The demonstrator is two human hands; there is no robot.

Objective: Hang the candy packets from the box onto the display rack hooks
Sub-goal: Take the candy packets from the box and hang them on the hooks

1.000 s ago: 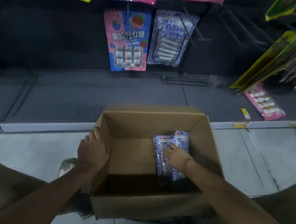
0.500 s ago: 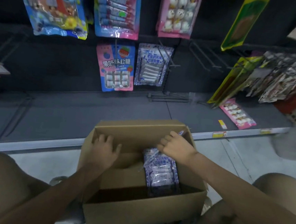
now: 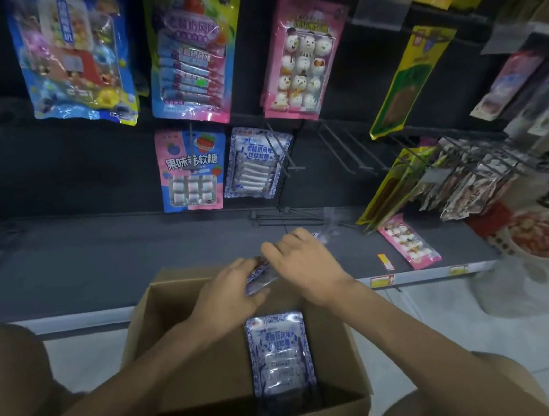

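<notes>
One packet (image 3: 261,277) gripped by left hand (image 3: 229,292), right hand (image 3: 306,261).

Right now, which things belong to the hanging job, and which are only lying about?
Job: cardboard box; blue-and-white candy packets in it; gripped packet, in left hand and right hand; matching hung packet; bare hooks beside it.
Lying about: pink candy packet on the shelf; yellow tag near it; whitish bag on the floor.
</notes>
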